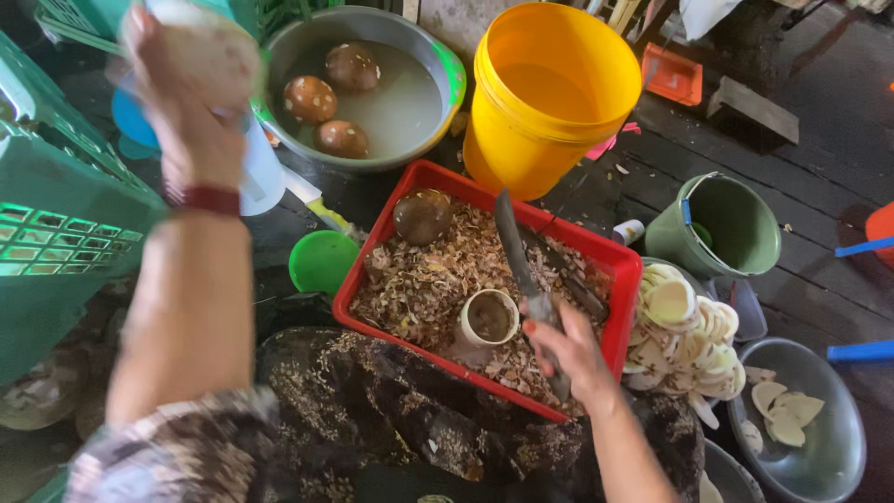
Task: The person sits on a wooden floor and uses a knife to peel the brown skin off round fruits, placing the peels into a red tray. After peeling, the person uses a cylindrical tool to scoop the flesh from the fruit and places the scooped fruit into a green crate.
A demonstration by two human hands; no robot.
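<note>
Left hand [191, 102], upper left, grips a pale peeled coconut [209, 47]; right hand [568, 349] clenches knife [521, 270] over red tray [626, 279]. Best: blade pointed away, grip firm.

Left hand [191, 88] raised, fingers curled, right hand [568, 349] low, fist closed

Seen from above, the person's left hand [191, 88] lifts a pale peeled coconut [209, 47] high over a metal basin [445, 70] where three brown coconuts [310, 99] float in cloudy water. The right hand [568, 349] grips a long knife [521, 270] above a red tray [626, 279] filled with shavings. A yellow bucket [549, 93] stands just behind the tray.
</note>
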